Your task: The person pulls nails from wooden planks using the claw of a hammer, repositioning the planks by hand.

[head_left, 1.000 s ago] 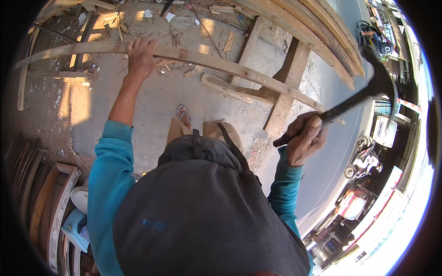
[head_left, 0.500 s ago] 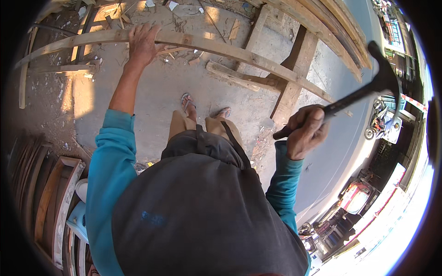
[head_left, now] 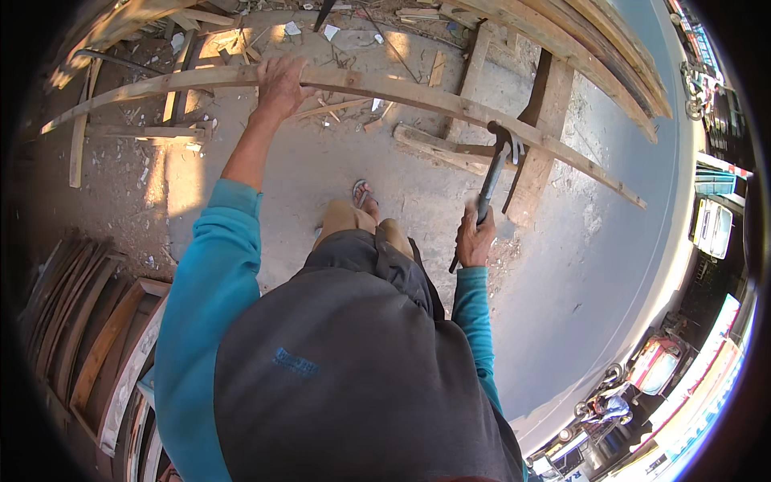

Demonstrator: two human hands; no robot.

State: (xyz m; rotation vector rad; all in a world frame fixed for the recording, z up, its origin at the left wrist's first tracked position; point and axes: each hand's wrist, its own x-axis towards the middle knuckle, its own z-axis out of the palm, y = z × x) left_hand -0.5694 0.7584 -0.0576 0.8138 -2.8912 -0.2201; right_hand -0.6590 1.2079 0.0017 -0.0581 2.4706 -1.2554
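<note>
A long narrow wooden strip [head_left: 377, 83] runs across in front of me, bent by the lens. My left hand [head_left: 281, 87] grips it left of the middle, its fingers over the far edge and slightly blurred. In my right hand [head_left: 475, 238] is a claw hammer [head_left: 491, 183], held by its dark handle. The hammer's head overlaps the strip's near edge, right of the middle; whether they touch I cannot tell. Below that spot, a wide wooden beam [head_left: 540, 153] crosses under the strip.
Stacked boards [head_left: 578, 52] lie at the far right. A short timber [head_left: 438, 146] rests beside the beam. Wood scraps and debris litter the ground [head_left: 321, 149]. Wooden frames [head_left: 120, 345] lean at the near left. Parked vehicles [head_left: 654, 365] line the right side beyond the grey pavement.
The hammer has come down from its raised place at the right to the strip, in my right hand. My left hand keeps its hold on the strip. The whole view has shifted slightly.
</note>
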